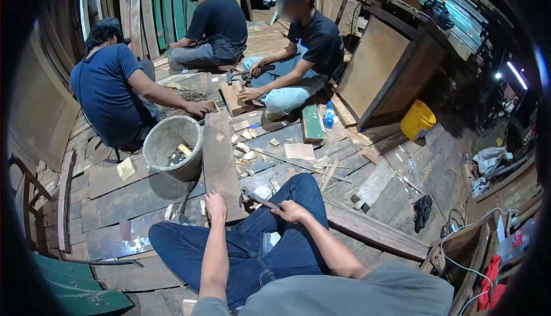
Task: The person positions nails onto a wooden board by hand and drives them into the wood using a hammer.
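My right hand (294, 211) is wrapped around the handle of a hammer (263, 201), held above my crossed legs with its head pointing left. At the near left end of a long wooden plank (222, 154), my left hand (216, 206) grips the edge, its fingertips partly hidden. The plank stretches away from me between a grey bucket (173, 149) and a scatter of small wood offcuts (245, 150). Some small pieces, one of them yellow, lie inside the bucket.
Three people sit on the plank floor ahead; the one at right holds a hammer (247, 75) over a wood block (234, 99). A blue bottle (329, 115), a yellow bucket (417, 119) and a wooden cabinet (379, 66) stand right. A thick beam (373, 230) lies beside my knee.
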Demonstrator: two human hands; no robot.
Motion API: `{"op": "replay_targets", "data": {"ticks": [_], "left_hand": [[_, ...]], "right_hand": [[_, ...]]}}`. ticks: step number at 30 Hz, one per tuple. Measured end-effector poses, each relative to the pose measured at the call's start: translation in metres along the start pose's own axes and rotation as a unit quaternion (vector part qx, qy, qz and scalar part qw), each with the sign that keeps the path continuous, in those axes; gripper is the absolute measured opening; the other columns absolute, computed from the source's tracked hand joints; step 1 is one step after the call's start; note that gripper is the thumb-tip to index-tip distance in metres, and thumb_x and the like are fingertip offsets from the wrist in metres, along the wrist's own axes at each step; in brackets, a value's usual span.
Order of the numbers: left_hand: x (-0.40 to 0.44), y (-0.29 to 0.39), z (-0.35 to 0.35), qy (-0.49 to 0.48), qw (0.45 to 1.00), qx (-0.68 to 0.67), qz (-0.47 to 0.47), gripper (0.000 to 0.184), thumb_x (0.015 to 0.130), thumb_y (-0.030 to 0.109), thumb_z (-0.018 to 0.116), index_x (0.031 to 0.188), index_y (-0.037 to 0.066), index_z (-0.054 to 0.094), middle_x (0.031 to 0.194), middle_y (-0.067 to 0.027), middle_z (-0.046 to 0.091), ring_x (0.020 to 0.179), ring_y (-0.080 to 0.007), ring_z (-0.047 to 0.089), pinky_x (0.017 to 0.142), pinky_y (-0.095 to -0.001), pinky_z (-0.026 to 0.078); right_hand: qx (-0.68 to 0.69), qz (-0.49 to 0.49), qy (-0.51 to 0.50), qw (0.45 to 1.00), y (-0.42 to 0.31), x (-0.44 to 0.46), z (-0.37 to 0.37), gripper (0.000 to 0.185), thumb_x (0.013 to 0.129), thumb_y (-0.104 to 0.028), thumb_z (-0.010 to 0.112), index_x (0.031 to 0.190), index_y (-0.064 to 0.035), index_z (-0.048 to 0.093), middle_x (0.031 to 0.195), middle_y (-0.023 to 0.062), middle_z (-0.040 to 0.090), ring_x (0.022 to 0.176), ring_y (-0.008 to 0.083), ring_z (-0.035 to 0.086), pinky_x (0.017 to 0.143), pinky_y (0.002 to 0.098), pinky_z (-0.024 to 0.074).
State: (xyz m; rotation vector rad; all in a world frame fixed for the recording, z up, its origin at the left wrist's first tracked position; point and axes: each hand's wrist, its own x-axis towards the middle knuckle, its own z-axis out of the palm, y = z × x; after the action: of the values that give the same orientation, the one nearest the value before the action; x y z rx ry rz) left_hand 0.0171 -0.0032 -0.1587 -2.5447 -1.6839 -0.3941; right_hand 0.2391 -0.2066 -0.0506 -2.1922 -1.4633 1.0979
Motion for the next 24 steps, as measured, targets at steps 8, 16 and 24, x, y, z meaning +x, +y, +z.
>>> {"op": "replay_targets", "data": {"ticks": [8, 16, 24], "left_hand": [[-0.002, -0.008, 0.006, -0.014, 0.991, -0.131, -0.037, 0.032, 0.087, 0.019, 0.059, 0.100, -0.010, 0.064, 0.106, -0.0271, 0.062, 0.104, -0.0400, 0.058, 0.097, -0.0479, 0.045], [0.004, -0.016, 0.001, 0.036, 0.972, -0.228, -0.049, 0.013, 0.080, 0.006, 0.060, 0.084, -0.005, 0.065, 0.089, -0.0313, 0.062, 0.082, -0.0474, 0.062, 0.074, -0.0529, 0.052], [0.003, -0.013, -0.034, -0.026, 0.978, -0.185, -0.096, 0.019, 0.082, 0.016, 0.061, 0.087, -0.001, 0.068, 0.093, -0.0266, 0.065, 0.085, -0.0443, 0.064, 0.078, -0.0520, 0.051]], "right_hand": [[0.023, 0.025, -0.023, 0.999, -0.019, -0.013, -0.011, 0.046, 0.096, -0.041, 0.058, 0.100, 0.0034, 0.066, 0.064, 0.0169, 0.061, 0.050, 0.0245, 0.060, 0.047, 0.0405, 0.0460], [0.012, 0.046, -0.026, 0.999, -0.024, -0.010, -0.013, 0.049, 0.095, -0.044, 0.058, 0.100, 0.0036, 0.067, 0.071, 0.0240, 0.065, 0.061, 0.0325, 0.068, 0.057, 0.0442, 0.0507], [-0.010, 0.055, -0.018, 0.998, -0.014, 0.001, -0.005, 0.054, 0.093, -0.048, 0.058, 0.096, 0.0055, 0.067, 0.079, 0.0283, 0.065, 0.077, 0.0423, 0.068, 0.072, 0.0491, 0.0513]]}}
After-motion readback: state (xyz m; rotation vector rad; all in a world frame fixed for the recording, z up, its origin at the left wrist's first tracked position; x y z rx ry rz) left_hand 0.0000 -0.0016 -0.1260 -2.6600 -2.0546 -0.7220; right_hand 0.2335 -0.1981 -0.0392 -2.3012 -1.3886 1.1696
